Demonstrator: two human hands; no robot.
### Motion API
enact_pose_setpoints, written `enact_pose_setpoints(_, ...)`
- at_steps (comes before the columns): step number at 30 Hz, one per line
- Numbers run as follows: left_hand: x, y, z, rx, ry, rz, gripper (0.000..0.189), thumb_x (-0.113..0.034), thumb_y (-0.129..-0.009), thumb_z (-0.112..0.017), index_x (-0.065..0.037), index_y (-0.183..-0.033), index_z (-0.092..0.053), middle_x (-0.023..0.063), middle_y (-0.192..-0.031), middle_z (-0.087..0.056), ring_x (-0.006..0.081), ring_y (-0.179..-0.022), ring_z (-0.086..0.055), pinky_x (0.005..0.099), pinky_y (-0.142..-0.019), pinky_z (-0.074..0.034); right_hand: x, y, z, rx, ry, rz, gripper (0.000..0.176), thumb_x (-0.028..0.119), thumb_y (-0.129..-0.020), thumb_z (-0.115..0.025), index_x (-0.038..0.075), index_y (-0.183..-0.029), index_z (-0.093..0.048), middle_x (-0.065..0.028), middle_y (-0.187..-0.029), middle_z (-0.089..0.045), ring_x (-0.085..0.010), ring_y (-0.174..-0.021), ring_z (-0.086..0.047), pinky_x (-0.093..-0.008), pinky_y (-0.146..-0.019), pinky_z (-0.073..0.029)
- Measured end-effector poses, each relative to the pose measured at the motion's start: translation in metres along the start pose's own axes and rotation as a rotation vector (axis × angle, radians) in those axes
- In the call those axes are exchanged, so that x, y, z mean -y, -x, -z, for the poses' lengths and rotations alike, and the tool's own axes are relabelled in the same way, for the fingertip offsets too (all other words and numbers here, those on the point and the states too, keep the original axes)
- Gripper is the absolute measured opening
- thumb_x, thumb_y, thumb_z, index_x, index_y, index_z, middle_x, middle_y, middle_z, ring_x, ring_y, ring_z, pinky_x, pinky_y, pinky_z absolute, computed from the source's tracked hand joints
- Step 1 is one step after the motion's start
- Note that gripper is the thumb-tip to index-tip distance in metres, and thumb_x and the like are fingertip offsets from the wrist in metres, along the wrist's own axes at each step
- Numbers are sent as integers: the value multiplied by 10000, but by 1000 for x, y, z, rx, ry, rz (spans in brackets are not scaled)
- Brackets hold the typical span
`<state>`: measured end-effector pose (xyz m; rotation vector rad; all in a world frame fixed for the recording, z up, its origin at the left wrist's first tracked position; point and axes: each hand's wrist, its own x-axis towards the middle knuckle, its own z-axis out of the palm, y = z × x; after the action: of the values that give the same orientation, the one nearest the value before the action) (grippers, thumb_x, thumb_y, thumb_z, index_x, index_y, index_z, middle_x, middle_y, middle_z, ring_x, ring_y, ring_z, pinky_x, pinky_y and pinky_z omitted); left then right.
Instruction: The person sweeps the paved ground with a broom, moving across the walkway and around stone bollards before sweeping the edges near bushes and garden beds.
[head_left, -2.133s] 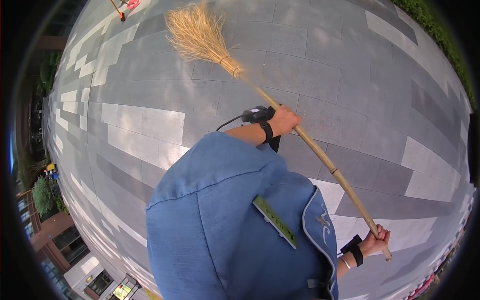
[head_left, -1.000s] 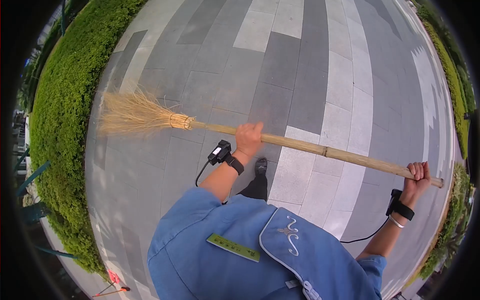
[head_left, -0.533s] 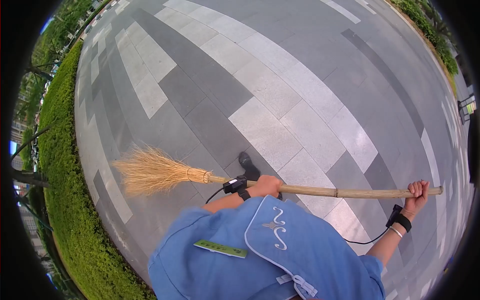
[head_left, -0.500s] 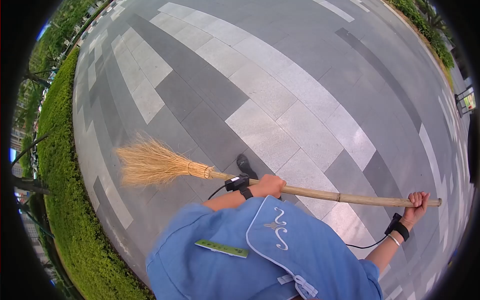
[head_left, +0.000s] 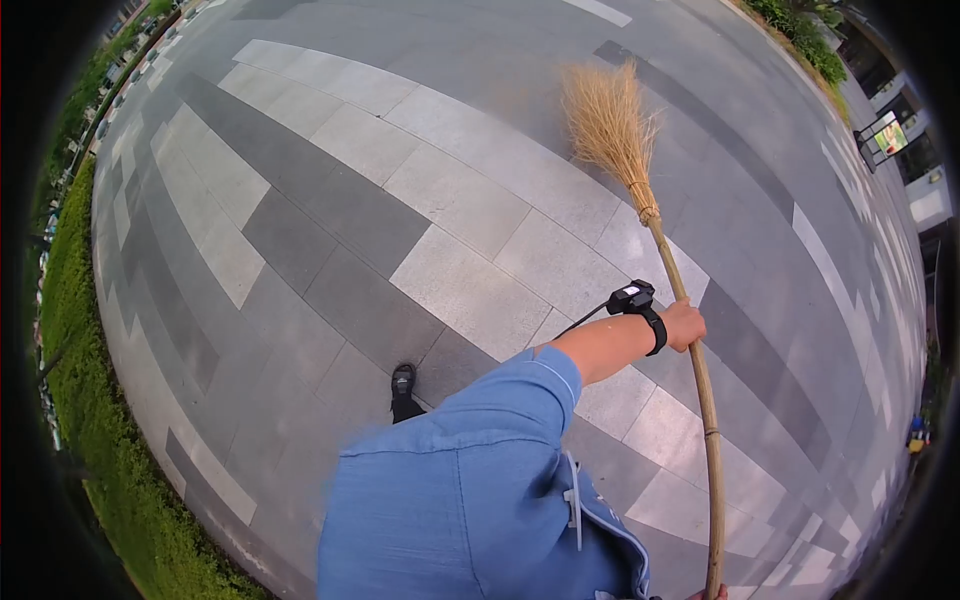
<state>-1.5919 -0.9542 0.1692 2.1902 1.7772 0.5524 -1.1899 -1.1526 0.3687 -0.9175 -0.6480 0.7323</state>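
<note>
A straw broom (head_left: 610,125) with a long bamboo handle crosses the right half of the view, its bristles pointing up and away over the grey paving. My left hand (head_left: 684,325) is closed around the handle a short way below the bristles, its arm stretched across my body. At the bottom edge, my right hand (head_left: 718,593) grips the handle's lower end; most of it is cut off by the frame. A black device (head_left: 632,297) is strapped to my left wrist. Whether the bristles touch the ground is hard to make out.
Light and dark grey paving slabs (head_left: 480,285) spread all round. A green hedge (head_left: 75,370) runs along the left side. Planting (head_left: 800,40) borders the top right, near a lit sign (head_left: 886,135). My shoe (head_left: 403,380) stands on the paving.
The broom has swung from the left over to the right and forward, both hands still on it. My body has turned, and my right hand has dropped to the bottom edge.
</note>
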Motion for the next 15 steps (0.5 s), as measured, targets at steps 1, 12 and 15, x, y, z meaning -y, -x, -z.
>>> enact_pose_setpoints(1, 17, 1, 1, -63, -34, 16, 220, -216, -605, -676, -171, -816, -635, 22, -809, -612, 203, -866, -559, 444, -884, -321, -18, 45, -28, 40, 230, 96, 316, 325, -746, -513, 18, -683, -471, -78, -626, -444, -198, -588, -445, -357, -621, -419)
enact_pose_setpoints(12, 243, 262, 49, -389, -33, 461, 49, -146, -655, -589, -159, -701, -599, -5, -767, -553, 152, -915, -497, 492, -983, -166, -84, 279, -176, 586, -19, -316, 199, 161, -798, -527, -30, -765, -477, -107, -737, -495, -213, -797, -494, -367, -816, -421)
enact_pose_setpoints(15, 286, 397, 105, -637, -40, 683, 63, -135, -657, -588, -142, -715, -563, 5, -807, -538, 171, -931, -474, 476, -983, -174, -74, 358, -259, 700, 55, -327, 203, 189, -815, -486, 7, -725, -489, -72, -619, -480, -179, -657, -501, -322, -680, -439)
